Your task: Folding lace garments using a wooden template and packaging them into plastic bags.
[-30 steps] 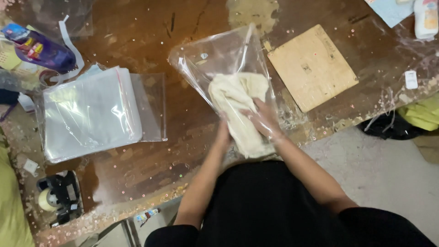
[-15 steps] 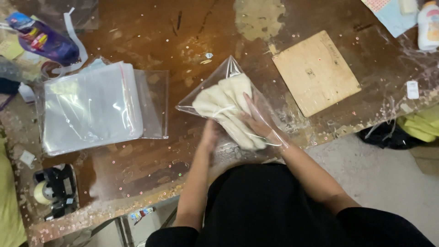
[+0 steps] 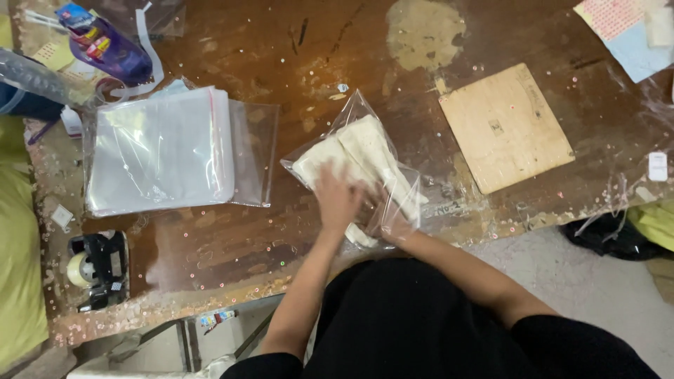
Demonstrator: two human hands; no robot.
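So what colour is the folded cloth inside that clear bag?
The folded cloth is cream-white, seen best in the head view, through the clear bag.

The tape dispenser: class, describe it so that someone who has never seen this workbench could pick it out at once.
Start at the worn brown workbench and go to its near left corner, below the stack of clear plastic bags. There sits the tape dispenser: black and chunky with a pale roll, the only dark, solid thing among transparent bags.

Black top, bare forearms
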